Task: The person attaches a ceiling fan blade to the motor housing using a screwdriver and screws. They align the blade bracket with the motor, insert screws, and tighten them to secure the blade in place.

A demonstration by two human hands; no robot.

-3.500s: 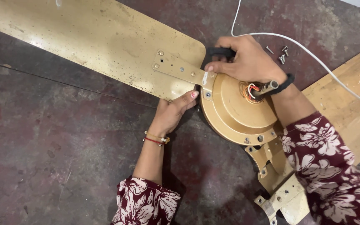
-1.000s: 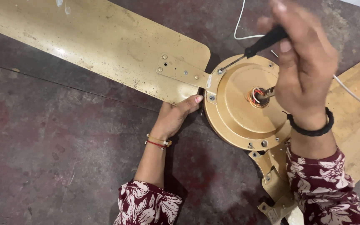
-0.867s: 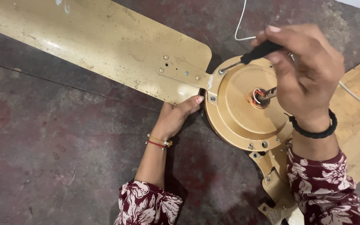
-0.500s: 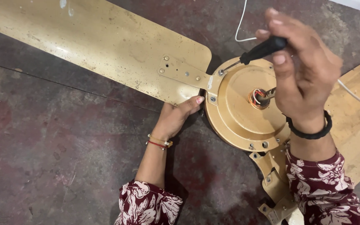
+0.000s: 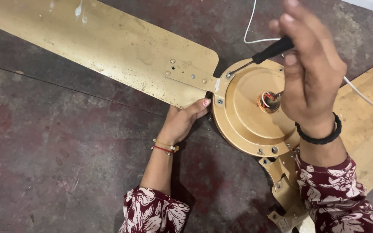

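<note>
Even, soft daylight, no hard glare. Faint sheen on fan blade (image 5: 109,47) toward 11 o'clock and on gold motor housing (image 5: 247,116). Soft shadow under left hand (image 5: 182,123), falling toward 6 o'clock. Right hand (image 5: 311,82) at 2 o'clock slightly blurred. Floor (image 5: 44,151) sharp, edges undistorted.

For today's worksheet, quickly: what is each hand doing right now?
Left hand: open, fingers under the fan blade.
Right hand: closed, holding a screwdriver.
</note>
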